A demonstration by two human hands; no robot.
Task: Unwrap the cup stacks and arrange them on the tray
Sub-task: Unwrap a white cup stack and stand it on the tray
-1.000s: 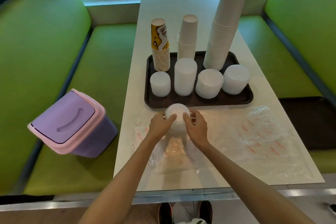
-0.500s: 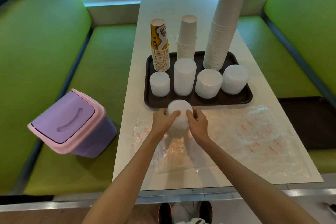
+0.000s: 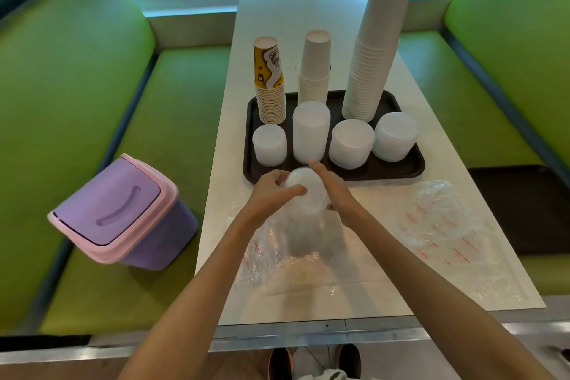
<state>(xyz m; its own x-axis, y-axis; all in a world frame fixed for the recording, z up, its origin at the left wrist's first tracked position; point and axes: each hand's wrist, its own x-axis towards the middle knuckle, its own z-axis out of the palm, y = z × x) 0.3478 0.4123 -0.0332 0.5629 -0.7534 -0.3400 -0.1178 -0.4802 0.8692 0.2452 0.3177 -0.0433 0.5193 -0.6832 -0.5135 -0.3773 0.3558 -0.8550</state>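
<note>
**Head view: white stack half out of its wrap at the tray's near edge**

The left hand has its grip curled round the white cup stack, with the thumb lying across its near side. The right hand presses straight fingers along the stack's other side. Half a second ago those fingers were bent round it; now the forefinger reaches toward the tray. The stack has stayed just short of the tray's near rim, above the surface, with the clear wrap trailing beneath it.

A second wrapper lies flat to the right; its red print is too small to read. On the tray stand four translucent stacks, a yellow printed stack with a brown-and-white design but no legible words, and two plain paper stacks. A purple bin sits on the green bench to the left.
</note>
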